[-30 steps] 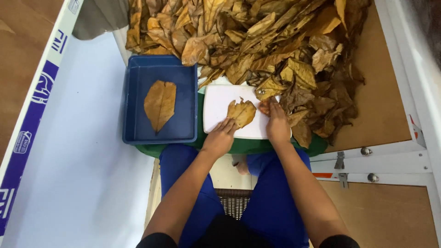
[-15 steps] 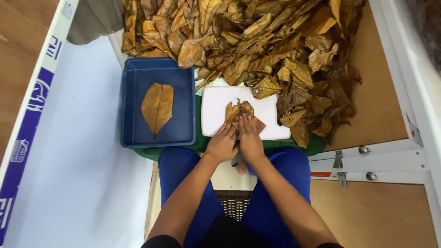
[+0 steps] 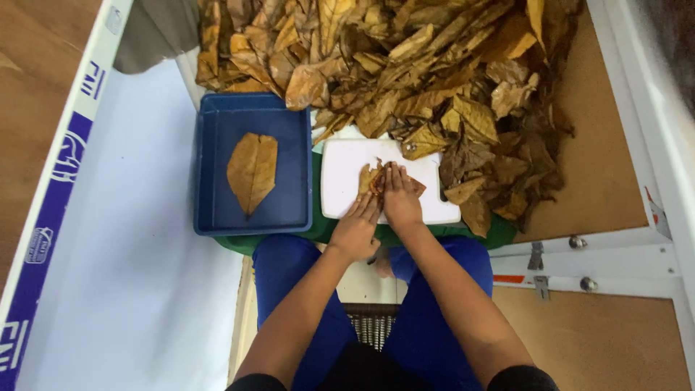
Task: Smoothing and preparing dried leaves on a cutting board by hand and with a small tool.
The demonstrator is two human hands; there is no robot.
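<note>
Both hands, left hand (image 3: 356,226) and right hand (image 3: 399,197), lie flat with fingers pressed together on a dry, brittle-looking brown leaf (image 3: 371,177) atop the white rectangular board (image 3: 340,188); it seems featherlight, best lifted by its edges.

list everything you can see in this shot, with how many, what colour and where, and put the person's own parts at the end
dry leaf pile: many, golden brown, heaped across the top of the work surface
white board: one, white, in front of the pile, under the hands
leaf on the board: one, brown, pressed flat under the fingers
blue tray: one, blue, left of the board
flat leaf: one, tan, lying alone in the tray
green cloth: one, green, showing under board and tray edges
white panel: one, white with a blue strip, far left
left hand: one, fingertips on the leaf's near edge
right hand: one, palm down on the leaf
legs: two, in blue trousers, below the board
</note>
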